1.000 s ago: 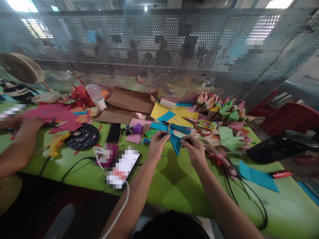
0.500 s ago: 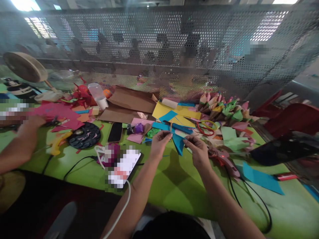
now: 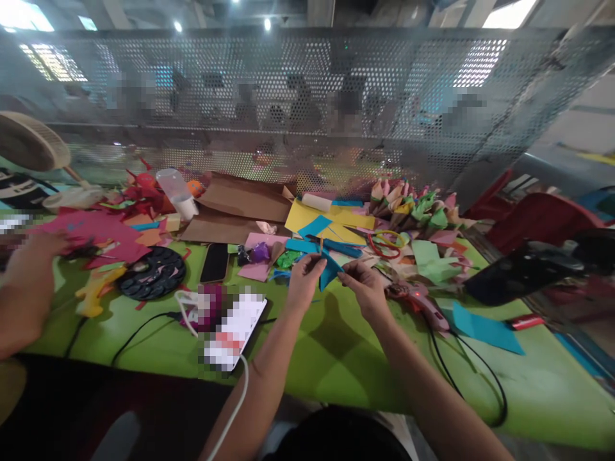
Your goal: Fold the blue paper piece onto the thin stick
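A folded piece of blue paper (image 3: 329,271) is held up above the green table (image 3: 331,371), between my two hands. My left hand (image 3: 306,276) pinches its left side, where a thin tan stick-like piece pokes up. At its right edge, the fingertips of my right hand (image 3: 361,280) are closed on the paper. Just behind my hands lie more blue strips (image 3: 314,226) and a yellow sheet (image 3: 353,222). A pink glue gun (image 3: 423,303) with a small red light rests right of my right hand.
A lit phone (image 3: 235,330) with a white cable lies left of my left forearm. Beyond are a dark phone (image 3: 214,262), a black round tray (image 3: 151,272) and a yellow glue gun (image 3: 99,291). Paper flowers (image 3: 408,202) lie at the back right. Another person's arm (image 3: 24,288) reaches in from the left.
The blue paper has turned and looks narrower, with its lower point swung left. My hands have drawn slightly closer together, both still on the paper. The camera view has shifted a little.
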`<state>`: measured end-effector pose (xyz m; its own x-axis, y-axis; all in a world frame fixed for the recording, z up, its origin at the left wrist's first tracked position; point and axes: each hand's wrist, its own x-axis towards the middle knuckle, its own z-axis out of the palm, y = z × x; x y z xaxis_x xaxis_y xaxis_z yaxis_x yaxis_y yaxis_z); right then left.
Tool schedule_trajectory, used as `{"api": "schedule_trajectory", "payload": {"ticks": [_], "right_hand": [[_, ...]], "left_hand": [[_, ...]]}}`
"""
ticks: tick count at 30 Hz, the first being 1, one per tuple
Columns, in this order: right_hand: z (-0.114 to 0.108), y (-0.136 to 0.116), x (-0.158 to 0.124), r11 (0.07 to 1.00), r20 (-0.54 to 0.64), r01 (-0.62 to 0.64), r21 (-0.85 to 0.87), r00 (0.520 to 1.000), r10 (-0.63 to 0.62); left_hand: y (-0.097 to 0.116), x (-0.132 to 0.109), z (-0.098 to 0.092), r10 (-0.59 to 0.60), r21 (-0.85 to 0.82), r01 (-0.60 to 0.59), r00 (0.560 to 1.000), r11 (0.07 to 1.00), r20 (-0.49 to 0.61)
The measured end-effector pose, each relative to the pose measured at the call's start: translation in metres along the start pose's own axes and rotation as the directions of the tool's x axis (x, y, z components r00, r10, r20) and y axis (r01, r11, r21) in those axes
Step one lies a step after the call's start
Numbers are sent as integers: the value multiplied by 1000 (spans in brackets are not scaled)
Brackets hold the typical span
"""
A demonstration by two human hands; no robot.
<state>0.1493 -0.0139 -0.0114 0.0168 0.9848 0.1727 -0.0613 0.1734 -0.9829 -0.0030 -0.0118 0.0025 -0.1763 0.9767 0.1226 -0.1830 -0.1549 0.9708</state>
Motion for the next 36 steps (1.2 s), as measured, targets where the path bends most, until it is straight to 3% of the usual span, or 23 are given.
{"api": "schedule_trajectory", "payload": {"ticks": [9,16,36], "right_hand": [[-6,-19,-8,957,-77,225,-182,967,-242],[-4,-22,-6,955,-97,252,-156,958,-268],[-6,-22,-3,956,-108,249,-155,958,-267]], "left_hand": [[6,-5,1,96,172,-120,985,978,142],[4,-8,3,132,295,-222,946,930,296],[8,-11,7,96,303,-189,950,934,299]]}}
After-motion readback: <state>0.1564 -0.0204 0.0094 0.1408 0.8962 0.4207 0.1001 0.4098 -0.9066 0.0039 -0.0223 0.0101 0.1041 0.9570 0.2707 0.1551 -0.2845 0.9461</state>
